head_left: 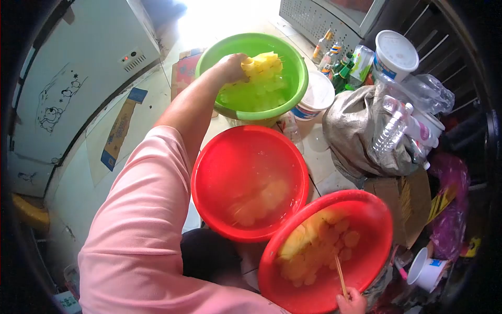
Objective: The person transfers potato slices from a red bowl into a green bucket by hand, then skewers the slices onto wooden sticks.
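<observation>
My left hand [232, 68], at the end of a pink sleeve, reaches into the green basin [300, 86]. It is closed on a bunch of yellow pineapple pieces [264, 67], with thin stick tips poking out. More pale pieces lie under the water below it. In the lower right, my right hand [353, 302] grips a few thin wooden skewers [341, 275] over the tilted red basin [384, 230]. Their far ends meet yellow pieces [308, 246] lying in that basin's water. Between the two stands another red basin [197, 180] with cloudy water and submerged pieces.
A white tub [316, 94] stands beside the green basin. Glass bottles [342, 70], a lidded bucket [396, 49] and a grey sack [355, 131] with plastic bottles crowd the right. A white appliance [89, 78] and flattened cardboard [123, 128] are at left.
</observation>
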Demonstrator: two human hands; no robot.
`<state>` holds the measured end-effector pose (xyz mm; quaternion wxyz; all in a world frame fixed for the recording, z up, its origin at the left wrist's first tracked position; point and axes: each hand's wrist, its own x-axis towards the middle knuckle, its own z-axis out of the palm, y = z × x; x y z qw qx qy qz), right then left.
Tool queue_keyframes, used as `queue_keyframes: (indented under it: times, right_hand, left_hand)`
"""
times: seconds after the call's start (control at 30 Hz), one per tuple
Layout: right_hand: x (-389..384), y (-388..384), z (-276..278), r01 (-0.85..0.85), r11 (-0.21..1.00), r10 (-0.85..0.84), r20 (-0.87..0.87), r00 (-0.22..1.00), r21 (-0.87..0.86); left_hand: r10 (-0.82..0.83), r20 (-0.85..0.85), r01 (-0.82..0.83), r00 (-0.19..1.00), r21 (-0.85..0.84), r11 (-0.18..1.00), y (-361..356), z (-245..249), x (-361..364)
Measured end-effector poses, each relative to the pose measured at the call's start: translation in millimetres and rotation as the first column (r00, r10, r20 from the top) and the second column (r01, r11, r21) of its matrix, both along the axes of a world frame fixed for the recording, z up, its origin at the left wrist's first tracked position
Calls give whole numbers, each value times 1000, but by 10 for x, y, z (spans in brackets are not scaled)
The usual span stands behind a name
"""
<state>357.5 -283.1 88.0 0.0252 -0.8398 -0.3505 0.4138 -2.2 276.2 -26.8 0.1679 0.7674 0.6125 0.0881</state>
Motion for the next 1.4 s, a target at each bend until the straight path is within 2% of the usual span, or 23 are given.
queue_keyframes:
  times: [0.1, 0.17, 0.4, 0.47, 0.5, 0.57, 0.6, 0.67, 0.73, 0.77, 0.83, 0.87, 0.93, 0.97, 1.03, 1.07, 1.13, 1.17, 1.23, 1.27, 1.33, 1.37, 1.4]
  right_hand:
    - [-40, 81, 40, 28, 999, -28, -12, 1000, -30]
    - [-44, 92, 34, 36, 998, -37, -19, 999, -43]
    - [-1, 15, -22, 25, 999, -26, -30, 999, -38]
    - [8, 20, -5, 56, 998, -55, -100, 993, 10]
    - [20, -26, -50, 56, 998, -57, -110, 992, -14]
    - [39, -155, -175, 130, 978, -119, -78, 990, 164]
    - [21, -189, -152, 133, 981, -122, -86, 989, 138]
    - [-6, -155, -112, 152, 976, -140, -86, 986, 157]
    - [-58, -151, -68, 160, 972, -144, -103, 984, 174]
    - [-78, -152, -46, 168, 966, -147, -118, 982, 196]
    - [-99, -152, -18, 132, 971, -114, -99, 989, 198]
    - [-109, -154, -7, 95, 975, -80, -82, 993, 200]
    - [-113, -201, 7, 62, 974, -52, -52, 997, 216]
    - [-111, -208, 10, 32, 972, -27, -25, 999, 231]
    - [-149, -186, 66, 35, 973, -31, -20, 999, 230]
    - [-164, -182, 82, 38, 973, -35, -18, 999, 228]
    - [-157, -201, 79, 42, 972, -37, -28, 999, 233]
    - [-151, -211, 74, 46, 971, -38, -39, 999, 236]
    - [-127, -252, 36, 91, 967, -75, -78, 994, 237]
    - [-119, -264, 26, 135, 962, -110, -115, 987, 238]
    - [-118, -254, 38, 72, 969, -57, -69, 996, 237]
    - [-116, -248, 42, 10, 972, -4, -24, 1000, 234]
    - [-110, -245, 45, 10, 973, -4, -25, 1000, 232]
  left_hand:
    - [68, 42, -65, 997, -75, 995, -21, -51, 16]
    - [221, -112, -208, 969, 116, 971, -107, -26, 101]
    - [155, -64, -137, 986, 222, 965, -477, 45, 150]
    - [52, -14, -41, 999, 444, 895, -698, 139, 175]
    - [52, -26, -36, 998, 424, 905, -862, 174, 189]
    - [-262, 228, 126, 938, 481, 868, -1257, 178, 209]
    - [-258, 224, 132, 940, 457, 879, -1518, 125, 201]
    - [-313, 366, 287, 876, 126, 950, -2044, 88, 208]
    - [-251, 383, 279, 889, -16, 960, -2366, -254, 131]
    - [-252, 384, 279, 888, -16, 960, -2497, -394, 114]
    - [-54, 194, 89, 980, -178, 980, -2679, -561, 88]
    - [-54, 194, 89, 979, -177, 980, -2701, -552, 105]
    - [88, 256, 67, 963, -541, 838, -2756, -515, 196]
    - [86, 258, 70, 962, -539, 839, -2752, -481, 225]
    - [142, 297, 145, 944, -762, 631, -2724, -407, 271]
    - [141, 298, 145, 944, -761, 632, -2712, -550, 277]
    - [-82, 358, 323, 930, -691, 647, -2696, -967, 289]
    - [-83, 357, 323, 931, -691, 646, -2709, -870, 346]
    - [-186, 179, 258, 966, -706, 660, -2751, -597, 463]
    - [-185, 179, 257, 966, -707, 659, -2753, -781, 452]
    - [-213, 406, 408, 889, -487, 772, -2744, -1309, 403]
    - [-212, 405, 406, 889, -489, 772, -2720, -1252, 401]
    - [-64, 352, 287, 934, -630, 721, -2685, -1115, 401]
